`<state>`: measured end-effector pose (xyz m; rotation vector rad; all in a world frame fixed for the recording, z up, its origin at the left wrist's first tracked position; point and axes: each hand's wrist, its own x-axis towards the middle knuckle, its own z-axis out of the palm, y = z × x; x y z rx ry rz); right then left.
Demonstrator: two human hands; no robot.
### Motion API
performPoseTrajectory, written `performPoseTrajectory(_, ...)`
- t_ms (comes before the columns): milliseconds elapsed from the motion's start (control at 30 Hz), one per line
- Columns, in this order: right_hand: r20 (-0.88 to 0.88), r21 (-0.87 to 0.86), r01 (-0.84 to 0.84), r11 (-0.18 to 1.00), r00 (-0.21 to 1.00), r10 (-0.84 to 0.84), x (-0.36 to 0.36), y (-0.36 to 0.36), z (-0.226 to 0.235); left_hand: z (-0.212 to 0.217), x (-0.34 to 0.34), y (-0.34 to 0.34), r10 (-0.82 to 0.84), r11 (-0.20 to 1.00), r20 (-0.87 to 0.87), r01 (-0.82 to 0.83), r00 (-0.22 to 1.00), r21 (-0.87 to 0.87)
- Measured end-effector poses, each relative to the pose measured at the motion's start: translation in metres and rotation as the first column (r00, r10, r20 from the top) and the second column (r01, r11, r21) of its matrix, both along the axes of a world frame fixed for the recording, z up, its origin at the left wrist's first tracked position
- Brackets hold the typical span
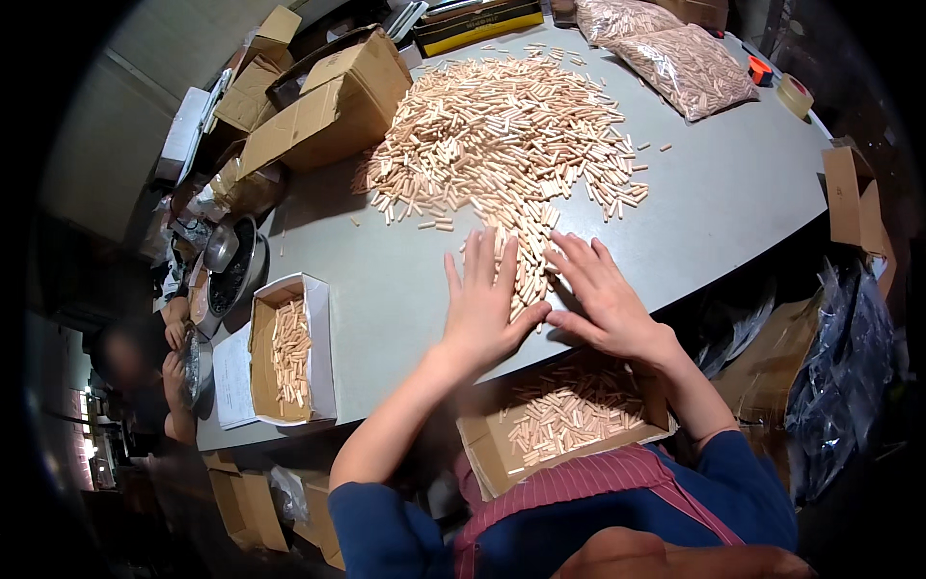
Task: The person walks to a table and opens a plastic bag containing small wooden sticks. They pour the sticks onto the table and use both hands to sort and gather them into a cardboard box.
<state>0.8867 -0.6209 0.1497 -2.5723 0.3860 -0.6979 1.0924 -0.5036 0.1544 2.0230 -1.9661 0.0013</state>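
Note:
A big heap of short wooden dowel pins (502,125) covers the far middle of the grey table (733,193), with a narrow tongue of pins (529,275) running toward the near edge. My left hand (479,304) lies flat on the table with fingers spread, on the left of that tongue. My right hand (603,294) lies flat on its right, fingers spread, thumbs almost meeting. Both hands touch the pins and grip nothing. Just under the table edge, on my lap, an open cardboard box (482,449) holds a layer of pins.
A small open white-edged box (289,352) with some pins stands on the table at left. Cardboard cartons (328,101) crowd the left far side. Clear bags of pins (680,58) and a tape roll (795,95) lie far right. Another person (145,376) is at the left.

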Motion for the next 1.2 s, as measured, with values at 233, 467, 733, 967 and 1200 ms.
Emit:
performPoseTrajectory(233, -0.224, -0.271, -0.102, 0.957, 0.974, 0.041, 0.001, 0.012, 0.001, -0.010, -0.015, 0.031, -0.004, 0.998, 0.038, 0.002, 0.999, 0.058)
performPoseTrajectory(467, -0.222, -0.248, 0.029, 0.968, 0.971, -0.085, 0.006, 0.018, -0.002, -0.017, 0.004, 0.034, 0.196, 0.980, -0.001, -0.196, 0.981, 0.019)
performPoseTrajectory(733, -0.233, -0.250, 0.001, 0.968, 0.971, -0.061, 0.012, 0.011, -0.004, -0.005, -0.002, 0.009, 0.007, 0.999, 0.076, -0.011, 0.997, 0.049)
performPoseTrajectory(967, -0.227, -0.252, 0.051, 0.966, 0.968, -0.110, 0.016, 0.007, -0.009, -0.006, -0.002, 0.002, 0.118, 0.993, 0.045, -0.118, 0.992, 0.015)
performPoseTrajectory(1200, 0.180, -0.048, 0.035, 0.998, 0.983, -0.025, 0.006, -0.031, 0.002, -0.004, -0.002, 0.008, -0.012, 0.998, 0.108, 0.019, 0.994, -0.067)
